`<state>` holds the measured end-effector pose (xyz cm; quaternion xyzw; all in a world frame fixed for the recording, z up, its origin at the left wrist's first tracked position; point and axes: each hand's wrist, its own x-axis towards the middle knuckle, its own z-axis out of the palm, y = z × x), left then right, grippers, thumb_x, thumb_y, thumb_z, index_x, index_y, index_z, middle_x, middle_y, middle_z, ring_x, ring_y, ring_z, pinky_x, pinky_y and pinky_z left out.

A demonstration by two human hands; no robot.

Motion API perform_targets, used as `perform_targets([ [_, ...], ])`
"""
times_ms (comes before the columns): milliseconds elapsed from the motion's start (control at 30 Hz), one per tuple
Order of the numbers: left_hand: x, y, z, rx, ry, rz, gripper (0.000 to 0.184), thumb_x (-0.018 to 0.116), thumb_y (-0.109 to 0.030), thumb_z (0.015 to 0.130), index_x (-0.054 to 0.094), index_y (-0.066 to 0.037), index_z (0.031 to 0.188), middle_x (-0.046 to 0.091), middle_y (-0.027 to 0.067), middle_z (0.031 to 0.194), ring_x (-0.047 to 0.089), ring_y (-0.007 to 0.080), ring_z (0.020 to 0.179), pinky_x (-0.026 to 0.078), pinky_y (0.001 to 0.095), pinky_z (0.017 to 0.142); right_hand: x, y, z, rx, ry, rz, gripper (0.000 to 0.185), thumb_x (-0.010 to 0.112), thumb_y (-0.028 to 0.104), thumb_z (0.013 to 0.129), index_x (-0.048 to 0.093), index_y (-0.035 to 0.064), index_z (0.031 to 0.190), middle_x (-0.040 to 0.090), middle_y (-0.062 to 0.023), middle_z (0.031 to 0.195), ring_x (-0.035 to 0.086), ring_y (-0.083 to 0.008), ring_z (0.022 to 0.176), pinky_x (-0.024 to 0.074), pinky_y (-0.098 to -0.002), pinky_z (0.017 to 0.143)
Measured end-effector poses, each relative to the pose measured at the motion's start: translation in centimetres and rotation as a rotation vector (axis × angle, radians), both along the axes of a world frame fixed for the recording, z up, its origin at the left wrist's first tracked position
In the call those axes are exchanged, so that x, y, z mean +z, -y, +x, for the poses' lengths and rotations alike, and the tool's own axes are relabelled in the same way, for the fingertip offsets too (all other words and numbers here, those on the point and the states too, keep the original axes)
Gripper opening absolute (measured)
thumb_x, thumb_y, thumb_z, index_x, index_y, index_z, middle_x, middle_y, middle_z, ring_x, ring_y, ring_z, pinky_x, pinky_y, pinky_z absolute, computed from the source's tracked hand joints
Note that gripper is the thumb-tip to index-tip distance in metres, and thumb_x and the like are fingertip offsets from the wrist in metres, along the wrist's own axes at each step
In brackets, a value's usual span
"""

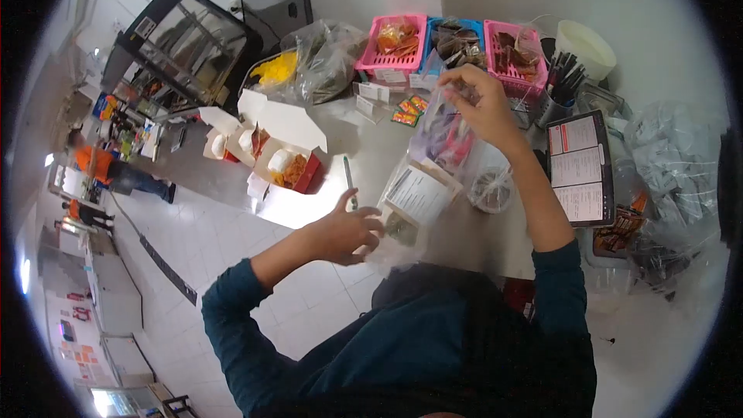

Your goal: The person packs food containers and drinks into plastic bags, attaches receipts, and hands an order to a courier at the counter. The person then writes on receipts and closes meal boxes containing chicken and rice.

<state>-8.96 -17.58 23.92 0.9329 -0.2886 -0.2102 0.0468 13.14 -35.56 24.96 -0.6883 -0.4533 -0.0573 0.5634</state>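
My right hand pinches the top of a clear plastic bag, which hangs tilted over the steel table. Inside the bag are a printed white slip and something purple and pink that I cannot make out. My left hand is beside the lower end of the bag with its fingers apart, holding nothing visible. Just beyond it lies a slim pen-like stick. To the left, open takeaway boxes hold white rice mounds and fried pieces.
Pink baskets and a blue basket of sachets line the wall. Small sachets lie before them. A tablet, a pen cup and a clear round container are at right. People stand far left.
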Motion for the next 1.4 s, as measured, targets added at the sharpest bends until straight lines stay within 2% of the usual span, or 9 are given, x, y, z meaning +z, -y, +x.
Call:
perform_targets([
  [200, 6.3, 0.2, 3.6, 0.259, 0.721, -0.492, 0.018, 0.066, -0.004, 0.058, 0.055, -0.010, 0.071, 0.049, 0.0087, 0.111, 0.042, 0.0283, 0.109, 0.033, 0.0429, 0.087, 1.2, -1.8, -2.4, 0.456, -0.400, 0.112, 0.039, 0.060, 0.003, 0.072, 0.045, 0.0064, 0.107, 0.046, -0.0008, 0.102, 0.047, -0.0080, 0.081, 0.0429, -0.0212, 0.070],
  [400, -2.4, 1.5, 8.4, 0.615, 0.502, -1.852, 0.032, 0.051, 0.010, 0.068, 0.038, -0.006, 0.093, 0.038, 0.0106, 0.112, 0.040, 0.0164, 0.105, 0.035, 0.0314, 0.088, 1.1, -2.1, -7.0, 0.397, 0.049, -0.047, 0.067, 0.057, -0.010, 0.060, 0.032, 0.0104, 0.119, 0.046, -0.0078, 0.103, 0.051, -0.0131, 0.077, 0.0423, -0.0227, 0.062],
  [533, -4.0, 1.9, 6.7, 0.635, 0.623, -1.348, 0.078, 0.068, -0.014, 0.065, 0.021, -0.005, 0.127, 0.026, 0.0162, 0.129, 0.027, 0.0264, 0.120, 0.025, 0.0380, 0.097, 1.8, -1.0, -6.1, 0.285, -0.266, -0.113, 0.064, 0.052, -0.011, 0.059, 0.035, 0.0079, 0.117, 0.051, -0.0117, 0.092, 0.053, -0.0196, 0.080, 0.0412, -0.0279, 0.063],
  [633, -7.7, 2.4, 5.6, 0.589, 0.563, -1.117, 0.067, 0.060, -0.018, 0.070, 0.025, -0.005, 0.126, 0.030, 0.0153, 0.124, 0.031, 0.0259, 0.114, 0.028, 0.0383, 0.094, 1.9, -2.4, -8.3, 0.187, -0.125, 0.000, 0.055, 0.051, -0.007, 0.062, 0.039, 0.0033, 0.114, 0.051, -0.0134, 0.091, 0.051, -0.0287, 0.089, 0.0383, -0.0355, 0.084],
  [800, -16.3, 3.0, 5.9, 0.961, 0.315, -1.269, 0.052, 0.047, -0.024, 0.078, 0.030, -0.005, 0.124, 0.037, 0.0138, 0.115, 0.038, 0.0251, 0.105, 0.033, 0.0387, 0.088, -7.4, -6.4, -16.8, 0.483, 0.339, -0.378, 0.048, 0.061, 0.009, 0.062, 0.048, 0.0091, 0.109, 0.048, -0.0116, 0.103, 0.044, -0.0234, 0.100, 0.0408, -0.0404, 0.081],
  [900, -16.2, 0.4, 5.8, 1.182, 0.193, -1.427, 0.046, 0.040, -0.028, 0.083, 0.033, -0.005, 0.123, 0.041, 0.0130, 0.109, 0.042, 0.0246, 0.099, 0.036, 0.0390, 0.085, -10.1, -4.2, -16.8, 0.217, 0.502, -0.020, 0.045, 0.061, 0.010, 0.064, 0.049, 0.0097, 0.107, 0.048, -0.0104, 0.102, 0.045, -0.0245, 0.098, 0.0435, -0.0366, 0.077],
  [1067, -7.5, -0.5, 5.6, 1.405, 0.420, -2.022, 0.028, 0.045, -0.033, 0.083, 0.047, -0.005, 0.089, 0.053, 0.0099, 0.079, 0.048, 0.0196, 0.071, 0.041, 0.0291, 0.064, -15.9, 0.4, -17.6, -0.122, -0.250, -0.091, 0.027, 0.056, 0.015, 0.073, 0.052, 0.0081, 0.098, 0.049, -0.0103, 0.097, 0.049, -0.0213, 0.089, 0.0454, -0.0306, 0.068],
  [1200, -4.4, -3.2, 1.8, 0.453, 0.226, -1.945, 0.025, 0.044, -0.028, 0.083, 0.045, -0.004, 0.090, 0.050, 0.0093, 0.070, 0.048, 0.0194, 0.068, 0.041, 0.0287, 0.063, -18.5, 0.2, -16.9, -0.150, -1.002, 0.327, 0.020, 0.053, 0.016, 0.076, 0.053, 0.0061, 0.093, 0.051, -0.0102, 0.092, 0.051, -0.0206, 0.085, 0.0445, -0.0308, 0.070],
  [1400, 0.9, -4.7, 5.0, 0.764, 0.068, -1.747, 0.033, 0.043, -0.025, 0.083, 0.042, -0.002, 0.107, 0.050, 0.0075, 0.078, 0.045, 0.0153, 0.070, 0.040, 0.0263, 0.067, -17.8, -1.3, -8.2, 0.102, -1.011, 0.908, 0.017, 0.048, 0.018, 0.080, 0.055, 0.0030, 0.084, 0.055, -0.0101, 0.084, 0.054, -0.0197, 0.079, 0.0431, -0.0311, 0.072],
])
